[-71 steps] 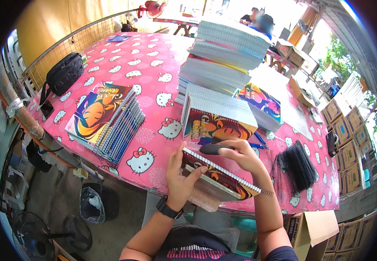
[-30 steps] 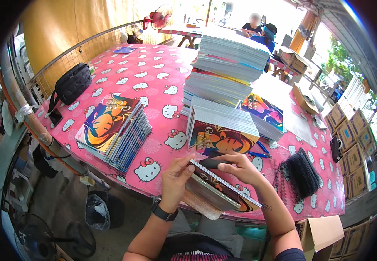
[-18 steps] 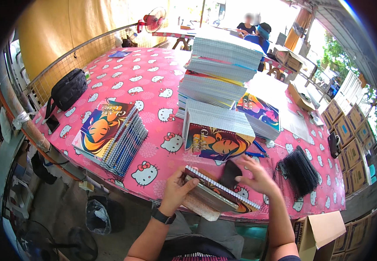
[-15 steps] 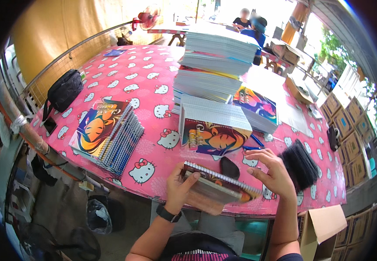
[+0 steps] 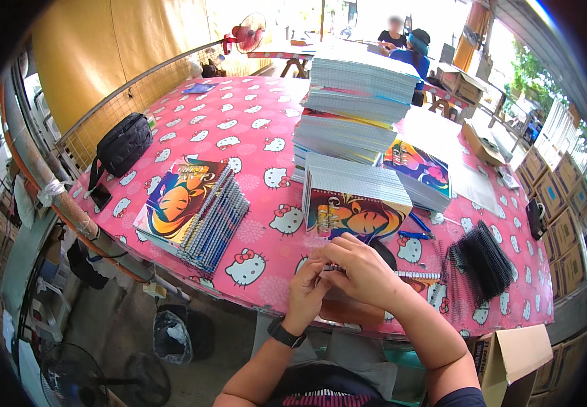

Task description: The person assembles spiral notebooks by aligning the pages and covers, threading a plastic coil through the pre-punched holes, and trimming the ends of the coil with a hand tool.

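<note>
A spiral-bound notebook point(image 5: 417, 276) lies at the table's near edge, mostly covered by my hands. My left hand point(image 5: 306, 288) pinches its left end, thumb and fingers closed at the coil. Right beside it, my right hand point(image 5: 358, 268) is closed with fingertips at the same end of the coil; the exact grip is partly hidden. Below them shows a flat brown piece point(image 5: 353, 313). Just beyond stands a stack of notebooks with a colourful illustrated cover point(image 5: 358, 214). A dark rounded object point(image 5: 384, 255) is partly hidden behind my right hand.
Left is a stack of bound notebooks point(image 5: 188, 193), with a black bag point(image 5: 125, 144) and phone point(image 5: 101, 197) farther out. Tall paper stacks point(image 5: 361, 88) rise behind. Right are blue pens point(image 5: 417, 230), black plastic coils point(image 5: 481, 261) and an opened carton point(image 5: 517, 353). Two people sit far back.
My right hand has moved left across the notebook to meet my left hand at the coil's end. The notebook now lies lower and flatter. The whole view has shifted slightly.
</note>
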`<state>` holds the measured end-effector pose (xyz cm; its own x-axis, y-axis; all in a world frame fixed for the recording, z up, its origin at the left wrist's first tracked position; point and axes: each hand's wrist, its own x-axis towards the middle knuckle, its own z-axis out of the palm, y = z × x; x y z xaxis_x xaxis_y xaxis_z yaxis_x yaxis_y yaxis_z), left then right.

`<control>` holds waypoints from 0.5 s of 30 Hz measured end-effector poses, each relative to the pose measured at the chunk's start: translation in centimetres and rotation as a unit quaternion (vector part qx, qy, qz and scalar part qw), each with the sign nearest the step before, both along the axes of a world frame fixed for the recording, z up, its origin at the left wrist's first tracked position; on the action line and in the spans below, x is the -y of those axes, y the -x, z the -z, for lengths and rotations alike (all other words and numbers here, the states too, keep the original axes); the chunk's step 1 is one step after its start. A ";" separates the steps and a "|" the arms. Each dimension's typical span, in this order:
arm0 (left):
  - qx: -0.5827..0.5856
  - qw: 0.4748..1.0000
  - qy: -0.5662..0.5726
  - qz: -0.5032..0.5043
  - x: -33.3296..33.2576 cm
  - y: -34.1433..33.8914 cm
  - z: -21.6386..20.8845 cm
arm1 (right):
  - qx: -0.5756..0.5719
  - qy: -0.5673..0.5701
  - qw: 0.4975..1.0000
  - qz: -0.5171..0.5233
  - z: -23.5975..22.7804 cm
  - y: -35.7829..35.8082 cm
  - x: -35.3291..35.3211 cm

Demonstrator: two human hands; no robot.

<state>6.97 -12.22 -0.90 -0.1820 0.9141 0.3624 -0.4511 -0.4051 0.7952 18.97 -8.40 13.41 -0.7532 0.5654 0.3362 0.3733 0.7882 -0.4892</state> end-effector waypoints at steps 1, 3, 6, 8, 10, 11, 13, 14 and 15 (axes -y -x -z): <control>0.002 1.000 0.002 -0.005 0.1 0.0 -0.3 | 0.012 0.001 1.000 -0.006 -0.2 0.0 -0.2; -0.032 0.999 0.000 -0.027 0.0 0.0 -0.5 | 0.037 0.003 0.999 -0.018 -0.6 -0.2 -0.5; -0.107 0.992 0.008 -0.059 0.1 0.6 -0.7 | 0.033 -0.026 0.999 -0.011 -0.7 -0.3 -0.5; -0.106 0.992 0.031 -0.054 0.3 0.8 -0.9 | 0.033 -0.030 0.999 -0.019 -0.4 -0.2 -0.4; -0.124 0.991 0.013 -0.057 -0.2 1.1 -0.6 | 0.033 -0.042 0.998 -0.026 -0.3 -0.2 -0.2; -0.134 0.989 0.005 -0.057 -0.3 1.1 -0.4 | 0.032 -0.050 0.998 -0.028 -0.3 -0.2 0.0; -0.167 0.984 0.025 -0.057 -0.6 1.3 -0.7 | 0.040 -0.070 0.996 -0.025 -0.5 -0.5 0.1; -0.183 0.981 0.034 -0.056 -0.6 1.5 -0.9 | 0.048 -0.077 0.996 -0.024 -0.3 -0.4 0.2; -0.189 0.980 0.031 -0.060 -0.6 1.5 -1.4 | 0.054 -0.089 0.994 -0.021 -0.5 -0.4 0.2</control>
<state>5.42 -11.59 0.49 -0.1525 0.9166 0.3696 -0.0723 -0.3833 0.9208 19.36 -8.60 13.87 -0.8116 0.4719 0.3445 0.3814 0.8746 -0.2993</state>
